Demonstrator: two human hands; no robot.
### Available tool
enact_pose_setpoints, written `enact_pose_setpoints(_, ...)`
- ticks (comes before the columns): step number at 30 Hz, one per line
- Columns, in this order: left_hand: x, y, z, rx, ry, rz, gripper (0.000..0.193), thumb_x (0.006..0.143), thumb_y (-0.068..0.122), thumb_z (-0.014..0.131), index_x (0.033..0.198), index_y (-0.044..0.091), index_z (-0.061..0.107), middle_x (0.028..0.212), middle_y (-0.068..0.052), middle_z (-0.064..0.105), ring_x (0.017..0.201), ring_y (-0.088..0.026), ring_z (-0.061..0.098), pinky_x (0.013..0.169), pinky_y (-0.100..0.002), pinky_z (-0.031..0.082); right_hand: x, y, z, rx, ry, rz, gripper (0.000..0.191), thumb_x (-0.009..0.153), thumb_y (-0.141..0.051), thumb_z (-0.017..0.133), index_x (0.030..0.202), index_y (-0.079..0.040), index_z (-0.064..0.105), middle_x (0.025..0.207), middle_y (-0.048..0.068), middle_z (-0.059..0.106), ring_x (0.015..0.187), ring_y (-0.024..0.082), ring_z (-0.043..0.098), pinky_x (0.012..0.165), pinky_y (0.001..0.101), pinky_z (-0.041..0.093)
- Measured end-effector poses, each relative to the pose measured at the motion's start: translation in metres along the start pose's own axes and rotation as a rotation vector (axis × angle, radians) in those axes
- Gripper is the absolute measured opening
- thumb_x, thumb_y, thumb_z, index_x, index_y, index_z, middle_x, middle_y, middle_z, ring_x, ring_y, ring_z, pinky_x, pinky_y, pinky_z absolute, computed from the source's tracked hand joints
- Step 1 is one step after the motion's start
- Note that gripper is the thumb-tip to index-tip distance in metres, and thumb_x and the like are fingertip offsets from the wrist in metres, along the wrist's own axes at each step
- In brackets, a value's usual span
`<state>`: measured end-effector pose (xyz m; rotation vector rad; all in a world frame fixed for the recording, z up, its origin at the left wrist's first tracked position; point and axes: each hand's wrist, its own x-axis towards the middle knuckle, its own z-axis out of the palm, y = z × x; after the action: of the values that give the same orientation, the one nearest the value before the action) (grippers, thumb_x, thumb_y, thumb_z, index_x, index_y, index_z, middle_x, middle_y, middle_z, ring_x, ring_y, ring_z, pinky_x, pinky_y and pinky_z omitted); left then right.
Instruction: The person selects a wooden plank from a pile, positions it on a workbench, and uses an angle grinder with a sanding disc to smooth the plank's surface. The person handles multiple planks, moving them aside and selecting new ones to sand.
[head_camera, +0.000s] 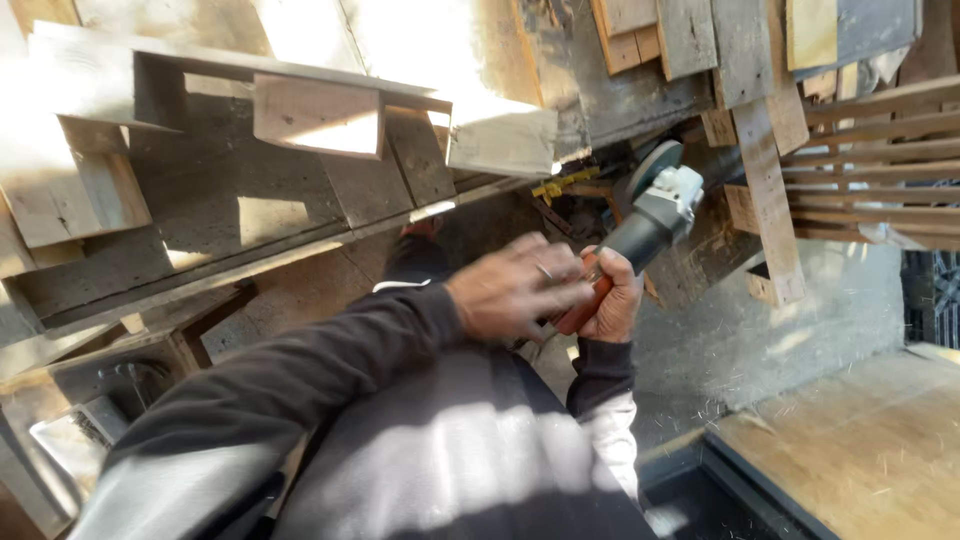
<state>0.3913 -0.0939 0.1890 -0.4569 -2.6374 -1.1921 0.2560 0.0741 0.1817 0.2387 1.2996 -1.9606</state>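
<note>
An angle grinder (650, 215) with a grey head, dark disc guard and orange-red rear handle is held up at mid-frame. My right hand (612, 300) is wrapped around its handle from below. My left hand (515, 290), blurred with motion and wearing a ring, lies over the rear of the same handle, fingers curled against it. Both arms wear dark sleeves. The grinder's disc points up and to the right, toward the stacked timber.
Weathered wooden pallets (250, 170) lean at the left and top. Slatted pallet boards (870, 150) and loose planks stand at the right. A sawdust-strewn plywood sheet (860, 440) lies at the lower right, with grey concrete floor (740, 340) beside it.
</note>
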Motion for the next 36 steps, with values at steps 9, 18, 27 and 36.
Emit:
enact_pose_setpoints(9,-0.036,-0.16,-0.125,0.307,-0.425,-0.938,0.103,0.077,0.07,0.072,0.151,0.005,0.042,0.113,-0.021,0.067,0.102,-0.032,0.067,0.095,-0.05,0.055,-0.046,-0.012,0.013,-0.667,0.07,-0.135,0.044,0.08,-0.013,0.076,0.116,-0.002,0.053,0.09,0.006,0.064,0.073,0.017,0.066,0.067,0.0325,0.056)
enact_pose_setpoints(18,-0.014,-0.201,-0.094,0.25,-0.372,-0.768,0.026,0.115,0.023,0.044,0.121,0.006,0.062,0.087,-0.017,0.069,0.068,-0.027,0.066,0.062,-0.043,0.058,-0.087,-0.002,0.032,-0.81,0.262,-0.057,0.049,0.075,-0.014,0.081,0.117,-0.002,0.059,0.093,0.004,0.065,0.082,0.014,0.063,0.073,0.0301,0.054)
enact_pose_setpoints(27,0.062,-0.173,-0.046,0.291,-0.081,-0.673,0.015,0.096,0.022,0.057,0.103,0.012,0.067,0.09,-0.016,0.071,0.08,-0.035,0.069,0.067,-0.049,0.056,-0.073,-0.012,0.044,-0.756,0.495,0.107,0.053,0.072,-0.011,0.079,0.119,-0.002,0.056,0.087,0.009,0.064,0.066,0.019,0.061,0.06,0.035,0.051)
enact_pose_setpoints(36,0.055,-0.15,-0.067,0.172,-0.119,-0.91,0.028,0.098,0.029,0.061,0.116,0.01,0.071,0.106,-0.022,0.072,0.106,-0.042,0.064,0.098,-0.056,0.044,-0.042,-0.045,0.026,-1.091,0.269,-0.148,0.076,0.076,-0.015,0.084,0.139,0.003,0.048,0.116,0.013,0.067,0.106,0.022,0.066,0.091,0.036,0.051)
